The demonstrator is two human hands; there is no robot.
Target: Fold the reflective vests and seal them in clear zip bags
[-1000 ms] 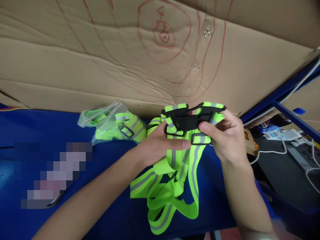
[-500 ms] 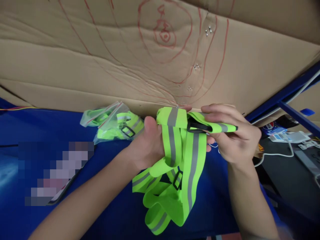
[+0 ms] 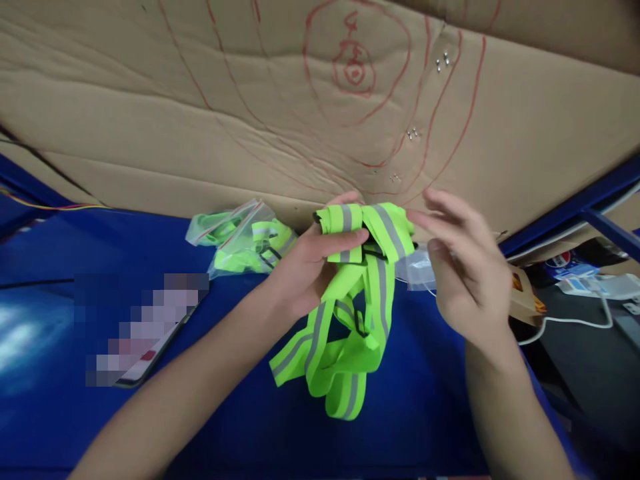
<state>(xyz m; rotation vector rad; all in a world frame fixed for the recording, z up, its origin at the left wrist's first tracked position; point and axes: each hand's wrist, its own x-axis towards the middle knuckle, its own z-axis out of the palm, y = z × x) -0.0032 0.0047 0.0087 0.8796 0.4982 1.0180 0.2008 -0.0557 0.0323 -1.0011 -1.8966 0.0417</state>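
Reflective strap vest (image 3: 350, 300) hangs over the blue bench (image 3: 150, 427), its long axis running straight down from my left hand (image 3: 305, 267), which pinches the folded top. My right hand (image 3: 463, 267) floats just beside it, fingers spread, holding nothing. It looks light, floppy and tangle-prone, so I'd grip the bunched top.

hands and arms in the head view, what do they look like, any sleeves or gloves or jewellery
Both hands are bare: no gloves on the left hand or the right hand, and no rings show on the visible fingers. Both forearms are uncovered as far as the bottom edge of the picture, with no sleeves in view. No watch, band or marking shows on either wrist.
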